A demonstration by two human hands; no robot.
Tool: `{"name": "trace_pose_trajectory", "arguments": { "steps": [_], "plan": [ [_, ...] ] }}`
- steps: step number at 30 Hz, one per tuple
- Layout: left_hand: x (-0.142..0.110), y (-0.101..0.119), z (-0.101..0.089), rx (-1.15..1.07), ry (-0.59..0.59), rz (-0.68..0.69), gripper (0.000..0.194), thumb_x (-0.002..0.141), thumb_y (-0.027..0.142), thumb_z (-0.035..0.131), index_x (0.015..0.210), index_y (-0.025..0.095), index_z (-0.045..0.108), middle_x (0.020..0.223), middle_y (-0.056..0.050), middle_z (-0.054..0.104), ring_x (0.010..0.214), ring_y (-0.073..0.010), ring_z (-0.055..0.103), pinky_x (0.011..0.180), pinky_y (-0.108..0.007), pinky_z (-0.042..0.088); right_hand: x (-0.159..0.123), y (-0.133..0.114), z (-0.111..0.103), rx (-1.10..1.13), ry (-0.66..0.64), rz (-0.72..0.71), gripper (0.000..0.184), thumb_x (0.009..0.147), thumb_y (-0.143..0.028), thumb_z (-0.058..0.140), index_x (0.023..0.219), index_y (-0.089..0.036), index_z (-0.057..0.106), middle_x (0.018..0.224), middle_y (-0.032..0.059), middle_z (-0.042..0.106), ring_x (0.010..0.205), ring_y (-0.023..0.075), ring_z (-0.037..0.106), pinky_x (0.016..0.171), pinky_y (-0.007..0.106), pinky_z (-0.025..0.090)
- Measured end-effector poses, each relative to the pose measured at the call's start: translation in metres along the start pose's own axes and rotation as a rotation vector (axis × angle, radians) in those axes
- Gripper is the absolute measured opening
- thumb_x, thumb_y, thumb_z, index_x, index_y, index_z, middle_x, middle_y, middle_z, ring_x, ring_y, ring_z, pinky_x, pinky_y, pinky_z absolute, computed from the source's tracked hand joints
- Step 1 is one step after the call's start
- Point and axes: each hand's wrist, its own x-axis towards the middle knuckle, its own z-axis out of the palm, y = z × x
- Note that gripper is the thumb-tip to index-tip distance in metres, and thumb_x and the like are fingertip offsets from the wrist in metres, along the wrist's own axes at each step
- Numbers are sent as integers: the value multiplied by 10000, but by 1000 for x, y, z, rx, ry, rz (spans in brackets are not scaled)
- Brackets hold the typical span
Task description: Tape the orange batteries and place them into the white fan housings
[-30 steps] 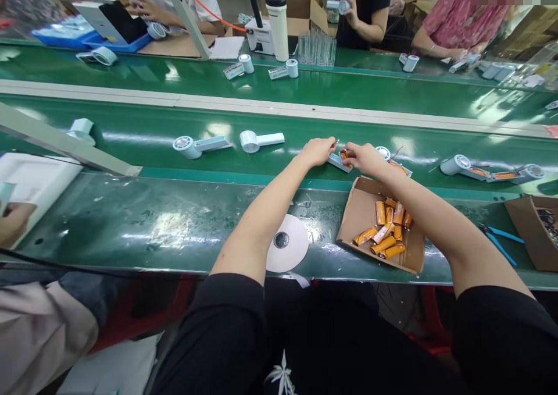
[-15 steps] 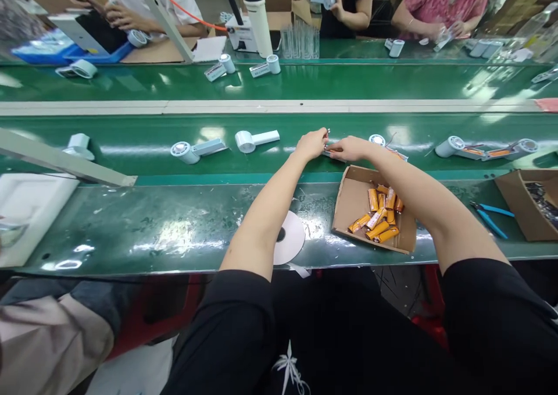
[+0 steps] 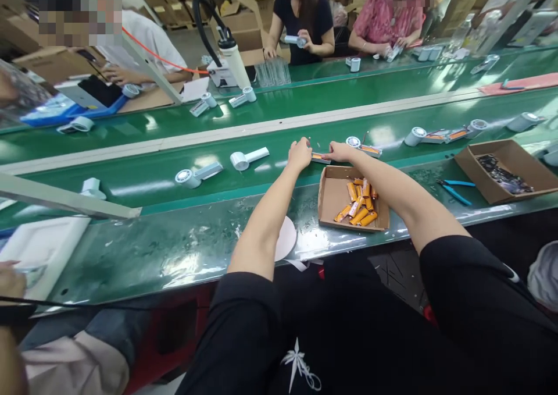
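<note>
A light-blue handheld fan (image 3: 321, 158), its handle open along the side with an orange battery showing, lies on the green belt between my hands. My left hand (image 3: 300, 154) is closed around its left end, which the fingers mostly hide. At the handle's right end is my right hand (image 3: 342, 152), fingers pressed together on it; the fingertips are too small to make out fully. Just right of that hand, a second open fan (image 3: 353, 142) shows orange in its handle. Below my right forearm, a cardboard tray (image 3: 325, 206) holds several orange batteries (image 3: 358, 210).
Wire cutters with blue handles (image 3: 457, 192) lie left of a cardboard box (image 3: 477, 180) of small dark parts. A white tape roll (image 3: 286, 239) sits by my left forearm. More fans (image 3: 187, 178) rest along the belt. A slanted metal post (image 3: 87, 202) crosses at left. Co-workers sit opposite.
My view has tilted and turned to the right. My hands have drawn slightly apart, and the fan's handle with the orange battery now shows between them.
</note>
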Motion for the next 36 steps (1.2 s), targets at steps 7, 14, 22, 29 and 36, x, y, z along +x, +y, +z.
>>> {"name": "trace_pose_trajectory", "arguments": {
  "steps": [7, 14, 22, 29, 36],
  "plan": [
    [-213, -92, -33, 143, -298, 424, 534, 942, 542, 760, 1411, 290, 721, 1527, -118, 724, 1523, -364, 564, 1353, -591, 357, -138, 60, -12, 379, 313, -229, 441, 1086, -578, 497, 1006, -204, 716, 956, 84, 761, 895, 243, 659, 837, 371, 519],
    [-335, -147, -37, 275, -346, 238, 517, 988, 474, 719, 1464, 273, 714, 1762, -128, 514, 1644, -445, 421, 1321, -652, 430, -274, 56, 56, 732, 166, -231, 554, 962, -773, 641, 870, -238, 749, 726, 41, 722, 667, 208, 646, 660, 341, 513],
    [-325, -83, -44, 127, -208, 364, 494, 871, 422, 847, 1342, 311, 749, 1488, -112, 727, 1516, -431, 516, 1288, -626, 491, -318, -28, 118, 929, 120, -275, 443, 961, -681, 715, 1082, -262, 787, 822, 40, 792, 631, 196, 673, 625, 338, 534],
    [-323, -49, -21, 53, 206, 311, 516, 878, 327, 830, 1366, 339, 664, 1502, -113, 694, 1508, -417, 481, 1316, -673, 363, -334, -49, 149, 974, -206, -449, 486, 946, -719, 749, 826, -253, 816, 607, -4, 705, 539, 172, 617, 577, 310, 475],
    [-301, -67, 39, -117, 448, 39, 617, 878, 431, 837, 1404, 272, 559, 1470, -174, 637, 1424, -384, 498, 1191, -596, 463, -298, 2, 100, 632, -10, -362, 434, 970, -609, 753, 1209, -253, 813, 848, 26, 837, 643, 196, 699, 659, 320, 532]
  ]
}}
